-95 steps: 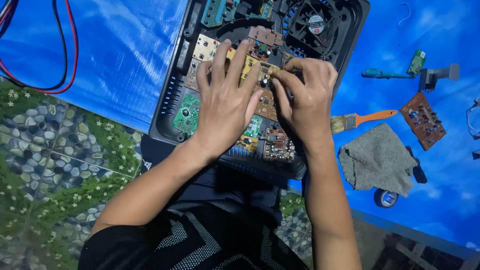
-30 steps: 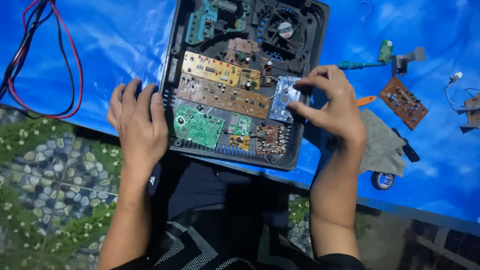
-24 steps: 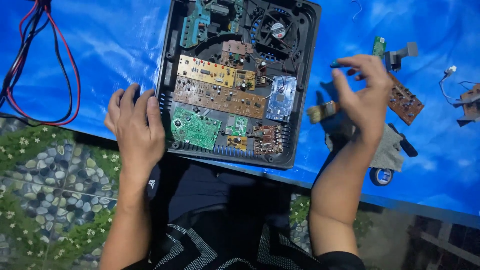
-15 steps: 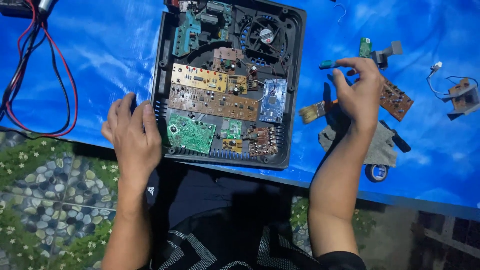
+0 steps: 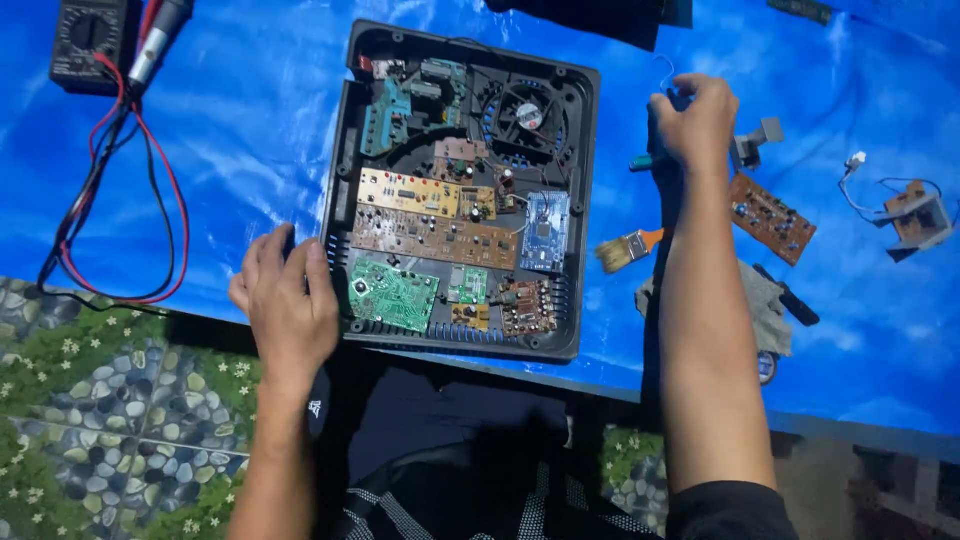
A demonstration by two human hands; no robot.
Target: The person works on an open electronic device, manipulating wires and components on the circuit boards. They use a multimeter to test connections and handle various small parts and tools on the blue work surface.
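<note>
Opened black casing (image 5: 340, 190) lay flat on the blue sheet (image 5: 250, 120) covering the surface, its lid already off and its circuit boards exposed: a green board (image 5: 392, 294) at the near left corner, a long brown board (image 5: 435, 237) across the middle, a blue module (image 5: 545, 231) to the right, and a cooling fan (image 5: 528, 117) at the far right corner. All boards appeared seated inside, so stripping the case seemed barely begun or only partly done.

Left hand (image 5: 290, 310) rested flat against the casing's near left edge, fingers spread and gripping nothing. Right hand (image 5: 697, 122) was well off to the right of the casing, its grip curled shut on a teal-handled tool (image 5: 641, 162), likely a screwdriver, whose end poked out beside the fist.

Near that forearm lay a small paintbrush (image 5: 625, 247), a grey cloth (image 5: 768, 305), and a loose brown board (image 5: 770, 217). Farther right sat a small wired part (image 5: 915, 215). At the far left corner were a multimeter (image 5: 88, 38) and its red and black leads (image 5: 170, 215).
</note>
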